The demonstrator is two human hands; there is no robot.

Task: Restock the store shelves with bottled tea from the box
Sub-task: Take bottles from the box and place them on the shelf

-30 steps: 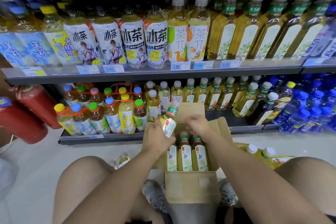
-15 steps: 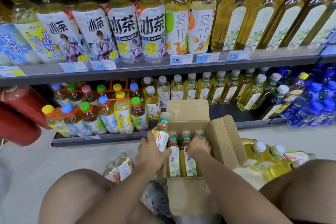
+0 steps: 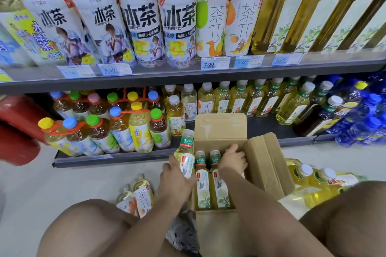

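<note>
An open cardboard box (image 3: 221, 129) stands on the floor between my knees, against the bottom shelf (image 3: 125, 157). Two green-capped tea bottles (image 3: 202, 185) stand inside it. My left hand (image 3: 173, 181) grips another tea bottle (image 3: 186, 160) just outside the box's left wall, tilted slightly. My right hand (image 3: 232, 159) reaches into the box's right side, fingers curled down around a bottle that it hides. Matching tea bottles (image 3: 238, 98) line the back of the bottom shelf, with bare shelf (image 3: 265, 125) in front of them.
Loose bottles lie on the floor left of the box (image 3: 142, 194) and at the right (image 3: 313, 177). Red cylinders (image 3: 18, 129) jut in at the left. The upper shelf (image 3: 188, 77) overhangs, packed with large bottles. Multipacks (image 3: 117, 129) fill the bottom shelf's left.
My head moved closer and lower toward the shelves. The left hand lowered its bottle beside the box. The right hand went down into the box's right side, covering the third bottle.
</note>
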